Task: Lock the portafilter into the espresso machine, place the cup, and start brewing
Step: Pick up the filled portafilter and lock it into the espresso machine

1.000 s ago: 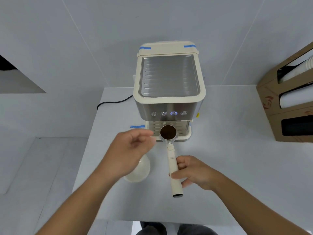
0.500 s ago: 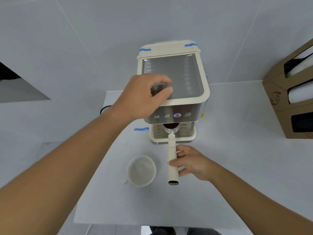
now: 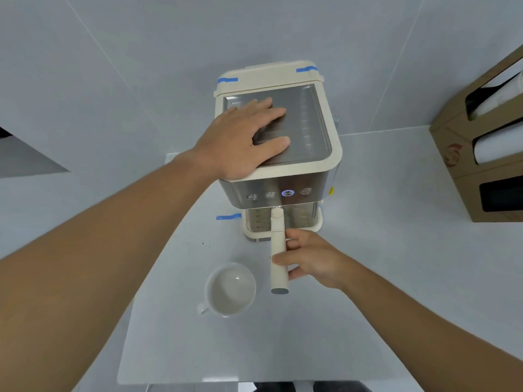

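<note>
A cream and steel espresso machine (image 3: 308,176) stands at the back of the white table (image 3: 353,321). My left hand (image 3: 243,140) lies flat on its metal top, fingers spread. My right hand (image 3: 308,257) grips the cream handle of the portafilter (image 3: 278,264), which points toward me. The portafilter's basket end is hidden under the machine's front, below the row of buttons (image 3: 278,193), one lit blue. An empty white cup (image 3: 230,290) sits on the table left of the handle, apart from it.
A cardboard dispenser (image 3: 481,154) holding paper cups stands at the right. Blue tape strips (image 3: 227,217) mark the table beside the machine and the machine's back corners. The table's near edge runs just below my arms.
My left hand rose from beside the cup and now rests flat on the machine's top. The portafilter moved forward, so its coffee-filled basket has gone out of sight under the machine.
</note>
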Available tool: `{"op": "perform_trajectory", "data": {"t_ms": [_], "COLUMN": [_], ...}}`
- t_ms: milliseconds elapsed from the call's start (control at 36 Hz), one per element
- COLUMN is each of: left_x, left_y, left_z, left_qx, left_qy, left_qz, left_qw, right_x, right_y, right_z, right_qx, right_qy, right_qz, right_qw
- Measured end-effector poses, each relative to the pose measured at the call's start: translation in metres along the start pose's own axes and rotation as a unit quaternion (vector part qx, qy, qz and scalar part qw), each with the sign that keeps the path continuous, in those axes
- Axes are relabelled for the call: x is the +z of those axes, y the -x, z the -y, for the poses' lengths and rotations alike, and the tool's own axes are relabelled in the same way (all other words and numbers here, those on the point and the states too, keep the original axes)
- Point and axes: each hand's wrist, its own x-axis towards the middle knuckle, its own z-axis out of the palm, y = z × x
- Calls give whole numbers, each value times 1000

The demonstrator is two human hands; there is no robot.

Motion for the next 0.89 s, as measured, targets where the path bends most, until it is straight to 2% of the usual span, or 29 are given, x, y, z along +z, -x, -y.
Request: {"op": "perform_trajectory", "data": {"t_ms": [389,889], "left_x": [3,5], "left_y": [-2,0], "left_z": [3,2], "left_qx": [2,-14], "left_qy": [-15,23], "left_qz": [-3,-28], "left_qw": [1000,999], "right_x": [2,28], "right_y": [-8,-31], "right_z": [14,7], "right_qx": [-24,-69], "right_qy": [-30,-123], "right_qz": [-14,-50], "right_qw": [999,989]}}
